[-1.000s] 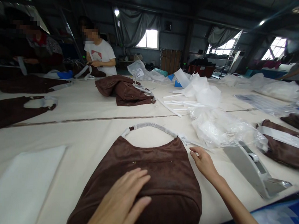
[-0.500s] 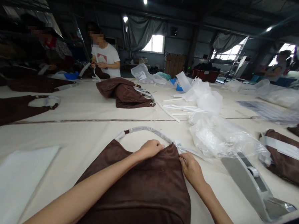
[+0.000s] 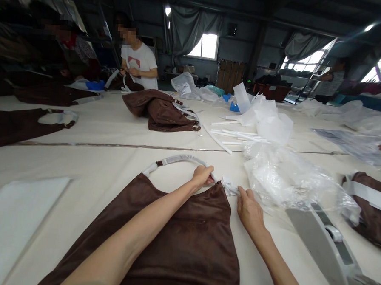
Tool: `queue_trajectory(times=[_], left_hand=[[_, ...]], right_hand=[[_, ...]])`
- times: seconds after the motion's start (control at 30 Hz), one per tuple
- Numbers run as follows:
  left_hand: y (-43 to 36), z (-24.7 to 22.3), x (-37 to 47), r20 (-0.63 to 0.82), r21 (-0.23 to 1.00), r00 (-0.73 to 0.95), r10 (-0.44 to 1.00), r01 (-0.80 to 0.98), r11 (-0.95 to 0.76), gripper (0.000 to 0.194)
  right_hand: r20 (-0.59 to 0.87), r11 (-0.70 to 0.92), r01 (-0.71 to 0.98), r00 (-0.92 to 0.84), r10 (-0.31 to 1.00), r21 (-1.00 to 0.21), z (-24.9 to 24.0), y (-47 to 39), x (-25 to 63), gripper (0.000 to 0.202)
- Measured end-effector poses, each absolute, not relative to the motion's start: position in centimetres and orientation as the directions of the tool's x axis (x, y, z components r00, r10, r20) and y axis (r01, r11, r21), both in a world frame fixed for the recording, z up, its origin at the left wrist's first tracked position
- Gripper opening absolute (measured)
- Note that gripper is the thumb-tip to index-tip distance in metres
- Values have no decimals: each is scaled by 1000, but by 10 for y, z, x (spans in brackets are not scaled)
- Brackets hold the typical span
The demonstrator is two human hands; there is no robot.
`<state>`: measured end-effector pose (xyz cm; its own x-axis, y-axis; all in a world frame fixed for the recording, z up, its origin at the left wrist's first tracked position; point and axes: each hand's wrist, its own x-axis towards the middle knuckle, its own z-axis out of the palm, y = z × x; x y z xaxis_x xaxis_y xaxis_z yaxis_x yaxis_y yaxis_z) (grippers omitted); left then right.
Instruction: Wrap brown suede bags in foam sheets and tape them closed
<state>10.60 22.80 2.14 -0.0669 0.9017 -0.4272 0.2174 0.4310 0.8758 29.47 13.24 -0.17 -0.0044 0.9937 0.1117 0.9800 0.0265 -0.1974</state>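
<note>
A dark brown bag (image 3: 201, 236) lies on the pale table in front of me, its strap (image 3: 183, 159) wrapped in white material and arched away from me. My left hand (image 3: 203, 176) is closed round the strap near its right end. My right hand (image 3: 249, 207) pinches a white strip (image 3: 231, 187) that extends from the strap's right end, beside the bag's upper right corner. A white tag (image 3: 226, 179) shows between the two hands.
Crumpled clear plastic (image 3: 278, 177) and a grey tape dispenser (image 3: 328, 247) are at the right, near a wrapped brown bag (image 3: 372, 211). White sheets (image 3: 24, 210) lie left. Farther back are another brown bag (image 3: 160, 111), white tubes (image 3: 235, 134) and a person (image 3: 140, 63).
My left hand has moved from the bag's top edge up onto the strap and closed on it. My right hand has moved slightly right, away from the bag's edge, with the white strip.
</note>
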Motion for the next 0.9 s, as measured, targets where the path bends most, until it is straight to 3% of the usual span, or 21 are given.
queue_trajectory(times=[0.17, 0.33, 0.43, 0.57, 0.7, 0.77, 0.9], left_hand=[[203, 42, 77, -240, 971, 25, 971, -5, 240, 28], [182, 56, 53, -123, 985, 137, 983, -107, 138, 36], [176, 59, 47, -58, 990, 172, 983, -120, 80, 38], [176, 64, 42, 35, 995, 185, 982, -96, -17, 38], [179, 69, 37, 93, 994, 237, 967, -75, -77, 39], [180, 68, 37, 107, 992, 272, 956, -87, -87, 42], [186, 57, 43, 99, 991, 314, 944, -118, -65, 51]], right_hand=[[70, 25, 983, -12, 997, -181, 12, 143, 292, 31], [202, 59, 982, -22, 979, -177, 34, 163, 285, 27], [243, 164, 900, -67, 968, -405, 51, 186, 269, 32], [170, 341, 686, -306, 937, -642, 65, 215, 238, 32], [81, 266, 331, -479, 874, -905, 61, 221, 228, 43], [52, 205, 248, -512, 857, -947, 56, 214, 235, 49], [-5, 182, 298, -532, 847, -937, 48, 201, 258, 55]])
